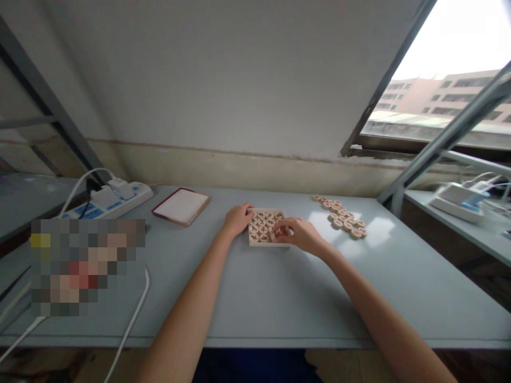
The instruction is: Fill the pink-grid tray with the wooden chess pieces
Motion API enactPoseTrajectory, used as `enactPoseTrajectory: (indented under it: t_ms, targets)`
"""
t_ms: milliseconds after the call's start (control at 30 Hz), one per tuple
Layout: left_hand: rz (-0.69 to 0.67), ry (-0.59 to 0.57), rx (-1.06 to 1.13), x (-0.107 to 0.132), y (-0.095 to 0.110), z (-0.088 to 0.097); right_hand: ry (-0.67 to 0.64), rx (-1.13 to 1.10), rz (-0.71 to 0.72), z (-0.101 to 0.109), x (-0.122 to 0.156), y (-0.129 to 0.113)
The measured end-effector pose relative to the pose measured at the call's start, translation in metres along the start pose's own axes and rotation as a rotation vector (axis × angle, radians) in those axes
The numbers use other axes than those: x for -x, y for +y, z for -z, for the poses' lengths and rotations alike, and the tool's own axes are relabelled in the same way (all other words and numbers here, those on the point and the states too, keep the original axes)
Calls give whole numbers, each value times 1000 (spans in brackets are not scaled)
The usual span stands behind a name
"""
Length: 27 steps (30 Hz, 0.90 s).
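A shallow wooden box point(270, 244) sits on the table, filled with rows of round xiangqi pieces point(262, 222) marked with dark characters. My left hand point(238, 218) holds the box by its far left corner, thumb and fingers closed against the rim. Over the right part of the box is my right hand point(300, 234). Its fingers are pinched around a xiangqi piece point(281, 232), low among the others and partly hidden by the fingers. To the right, several loose xiangqi pieces point(344, 218) with reddish markings lie in a slanting cluster on the tabletop.
A flat lid-like tray point(182, 206) with a dark red edge lies at the back left. Beyond it stands a white power strip point(131, 196) with plugs and cables. A white cable point(138, 308) hangs over the table's front edge. A blurred patch covers the left side.
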<state>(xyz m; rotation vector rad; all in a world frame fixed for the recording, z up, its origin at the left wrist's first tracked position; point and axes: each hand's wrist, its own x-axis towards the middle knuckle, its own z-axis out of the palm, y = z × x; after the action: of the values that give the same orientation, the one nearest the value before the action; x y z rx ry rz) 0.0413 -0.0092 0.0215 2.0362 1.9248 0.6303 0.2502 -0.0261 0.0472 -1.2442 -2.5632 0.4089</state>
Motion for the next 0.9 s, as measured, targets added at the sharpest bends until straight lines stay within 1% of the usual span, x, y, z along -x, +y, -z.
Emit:
enactPoseTrajectory:
  t_ms: [233,400,500,567,667,800,900]
  targets:
    - [-22,8,11,3,-1,0,28,76,55,-2,2,-4]
    - [-12,2,13,3,0,1,-12,124,77,4,2,-4]
    - [-20,-2,10,3,-1,2,-22,182,115,1,3,-3]
    - [-35,-14,25,2,-2,2,0,237,133,-3,3,-3]
    - [-53,-38,58,2,-4,2,47,289,122,-4,4,0]
    - [-49,-37,39,1,-4,0,109,304,73,-1,4,5]
    - [-42,-23,16,2,-3,0,132,294,80,-2,2,7]
